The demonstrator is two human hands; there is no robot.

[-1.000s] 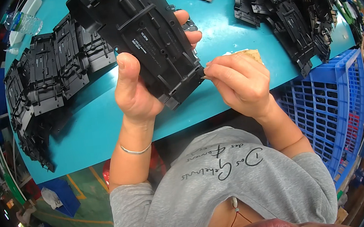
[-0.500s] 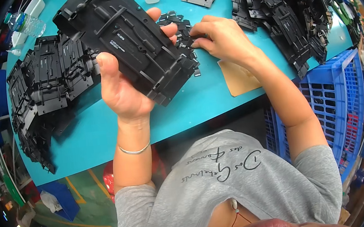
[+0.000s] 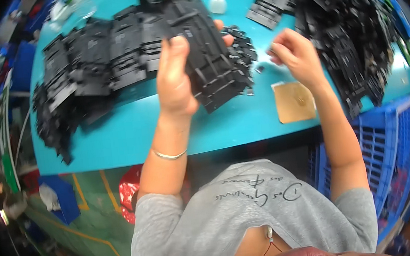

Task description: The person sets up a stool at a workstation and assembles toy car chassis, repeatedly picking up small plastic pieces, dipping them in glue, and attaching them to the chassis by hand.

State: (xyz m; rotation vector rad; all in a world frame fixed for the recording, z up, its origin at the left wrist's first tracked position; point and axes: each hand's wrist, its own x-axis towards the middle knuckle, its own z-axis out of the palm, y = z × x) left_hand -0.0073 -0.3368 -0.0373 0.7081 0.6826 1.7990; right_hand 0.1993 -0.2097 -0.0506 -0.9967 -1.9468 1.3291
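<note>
My left hand (image 3: 176,81) grips a long black plastic panel (image 3: 204,53) with moulded ribs, thumb along its left edge and fingertips showing past its right edge. The panel is held tilted over the table. Right of it, my right hand (image 3: 298,57) is above the tabletop with its fingers curled together; whatever they hold, if anything, is hidden and slightly blurred. Small black clips (image 3: 242,54) lie in a heap between panel and right hand. One loose clip (image 3: 260,69) rests just left of my right fingertips.
Overlapping black panels (image 3: 90,55) form a row on the left of the turquoise table (image 3: 140,130). A larger pile of panels (image 3: 342,58) covers the right. A white bottle (image 3: 217,1), a tan pad (image 3: 293,103) and a blue crate (image 3: 378,132) are also around.
My right hand has moved right, away from the clip heap. The panel in my left hand sits more upright and farther from me. The whole view has shifted.
</note>
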